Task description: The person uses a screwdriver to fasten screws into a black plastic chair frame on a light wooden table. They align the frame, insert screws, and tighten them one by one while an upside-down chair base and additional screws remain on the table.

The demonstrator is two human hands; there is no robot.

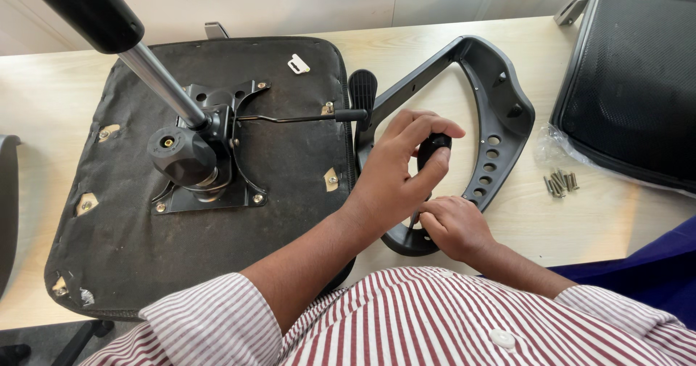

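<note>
We seem to be in an office or a plain assembly room: a pale wood-look table (pixel 51 90) stands against bare light wall panels, and on it we see office-chair parts laid out, an upturned seat (pixel 123 243) with its metal gas cylinder (pixel 159 83), a black armrest frame (pixel 500 112), a mesh backrest (pixel 631 76) and loose screws (pixel 560 183)
</note>
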